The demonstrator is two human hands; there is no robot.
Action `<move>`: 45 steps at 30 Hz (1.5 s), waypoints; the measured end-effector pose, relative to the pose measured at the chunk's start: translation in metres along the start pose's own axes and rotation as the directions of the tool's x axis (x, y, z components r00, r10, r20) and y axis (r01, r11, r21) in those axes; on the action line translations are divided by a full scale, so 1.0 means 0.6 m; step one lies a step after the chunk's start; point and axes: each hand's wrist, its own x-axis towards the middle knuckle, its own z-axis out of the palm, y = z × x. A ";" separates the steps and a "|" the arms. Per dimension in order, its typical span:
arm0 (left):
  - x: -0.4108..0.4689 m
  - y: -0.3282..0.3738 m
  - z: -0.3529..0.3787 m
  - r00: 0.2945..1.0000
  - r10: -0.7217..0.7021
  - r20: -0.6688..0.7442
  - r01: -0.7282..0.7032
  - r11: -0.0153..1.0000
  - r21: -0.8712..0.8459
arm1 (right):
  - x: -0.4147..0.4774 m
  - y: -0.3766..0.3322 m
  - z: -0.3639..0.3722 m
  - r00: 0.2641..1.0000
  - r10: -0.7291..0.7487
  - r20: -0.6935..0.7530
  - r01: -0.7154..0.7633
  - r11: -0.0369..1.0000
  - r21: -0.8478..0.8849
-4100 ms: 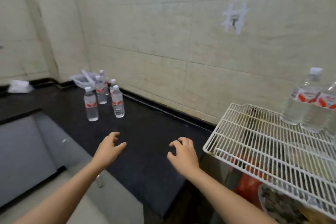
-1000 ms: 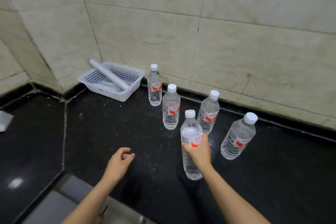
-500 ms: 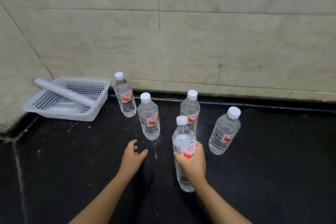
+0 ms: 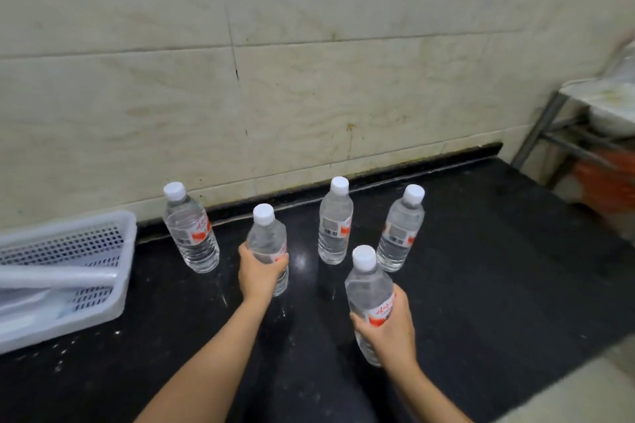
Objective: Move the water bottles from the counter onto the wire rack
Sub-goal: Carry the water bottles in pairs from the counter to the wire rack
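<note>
Five water bottles were about the black counter (image 4: 498, 251), and I count them outward from the white basket (image 4: 126, 271) at its left end. That basket sat near the tiled wall (image 4: 309, 79) with a pale tube (image 4: 58, 276) lying in it.

Just beside the basket the first bottle (image 4: 190, 233) stood upright on the counter, capped, with no hand on it.

Next out from the basket was the second bottle (image 4: 266, 240). The left hand (image 4: 259, 273) had it, fingers and thumb wrapped round its lower middle. Its cap and shoulder rose above the hand and its base showed below. Whether that base rested on the counter I could not tell.

Farther from the basket the third bottle (image 4: 335, 223) stood free and upright.

A little farther again, and nearer the person, was the fourth bottle (image 4: 369, 288). The right hand (image 4: 388, 330) was clamped round its lower half at the red label. The neck and cap stood clear above the hand and the bottom poked out beneath it. I could not tell if it was touching the counter.

The fifth bottle (image 4: 398, 230) stood free, the farthest bottle from the basket, leaning slightly in that wide view.

Well beyond them all, at the end opposite the basket, the wire rack (image 4: 543, 127) showed only as blurred metal legs and a pale shelf edge, apart from every bottle.
</note>
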 end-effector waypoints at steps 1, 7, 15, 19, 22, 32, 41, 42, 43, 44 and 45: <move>0.005 -0.004 -0.006 1.000 0.007 0.030 -0.007 1.000 0.001 | -0.008 0.000 -0.001 0.999 0.011 -0.044 -0.010 1.000 0.012; -0.011 -0.039 -0.045 0.964 0.095 0.249 -0.097 0.995 -0.003 | -0.043 0.005 -0.017 0.964 0.100 -0.245 -0.077 0.992 0.101; -0.118 -0.075 -0.056 0.872 0.139 0.469 -0.112 0.990 -0.084 | -0.076 0.009 -0.015 0.947 0.158 -0.280 -0.136 0.986 0.096; -0.156 -0.072 -0.061 0.868 0.108 0.484 -0.023 0.984 -0.178 | -0.084 0.019 -0.036 0.937 0.176 -0.302 -0.160 0.984 0.077; -0.192 -0.062 -0.054 0.850 0.091 0.519 0.047 0.968 -0.246 | -0.097 0.029 -0.083 0.901 0.241 -0.360 -0.210 0.970 0.124; -0.384 0.064 0.097 0.631 0.235 0.739 -0.047 0.963 -0.266 | -0.139 0.060 -0.388 0.894 0.070 -0.443 -0.033 0.995 0.089; -0.610 0.172 0.328 0.439 0.351 0.827 -0.126 0.935 -0.331 | -0.245 0.168 -0.745 0.770 0.013 -0.638 -0.070 0.996 -0.063; -0.627 0.183 0.350 0.426 0.364 0.828 -0.126 0.931 -0.344 | -0.252 0.171 -0.776 0.759 0.002 -0.651 -0.072 0.994 -0.082; -0.645 0.194 0.371 0.406 0.375 0.833 -0.131 0.927 -0.353 | -0.260 0.174 -0.805 0.748 -0.006 -0.663 -0.082 0.991 -0.102; -0.662 0.204 0.392 0.385 0.385 0.839 -0.139 0.923 -0.360 | -0.267 0.178 -0.831 0.736 -0.006 -0.677 -0.097 0.989 -0.115; -0.678 0.212 0.415 0.361 0.399 0.843 -0.146 0.917 -0.371 | -0.273 0.184 -0.854 0.721 -0.003 -0.692 -0.117 0.985 -0.126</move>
